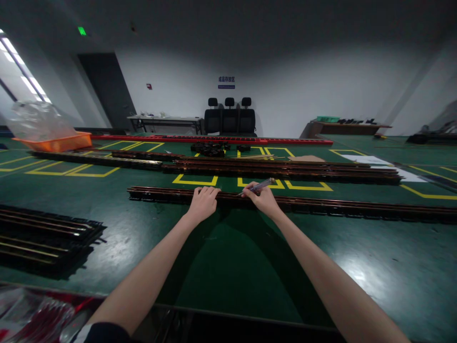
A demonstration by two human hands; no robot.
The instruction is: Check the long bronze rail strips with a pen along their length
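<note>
A long black rail with copper-coloured strips (332, 206) lies across the green table in front of me. My left hand (204, 202) grips it left of the middle, fingers bent over its top. Just to the right, my right hand (262, 196) is closed around a small screwdriver with a clear handle (262, 185). The thin tip points left and down at the rail's top; whether it touches cannot be made out.
Behind lies a bundle of similar rails (285, 167), with dark parts (210, 148) beyond. More rails (43, 233) are stacked at the near left. An orange basket (57, 142) holding clear plastic bags stands far left. White paper (403, 174) lies at the right.
</note>
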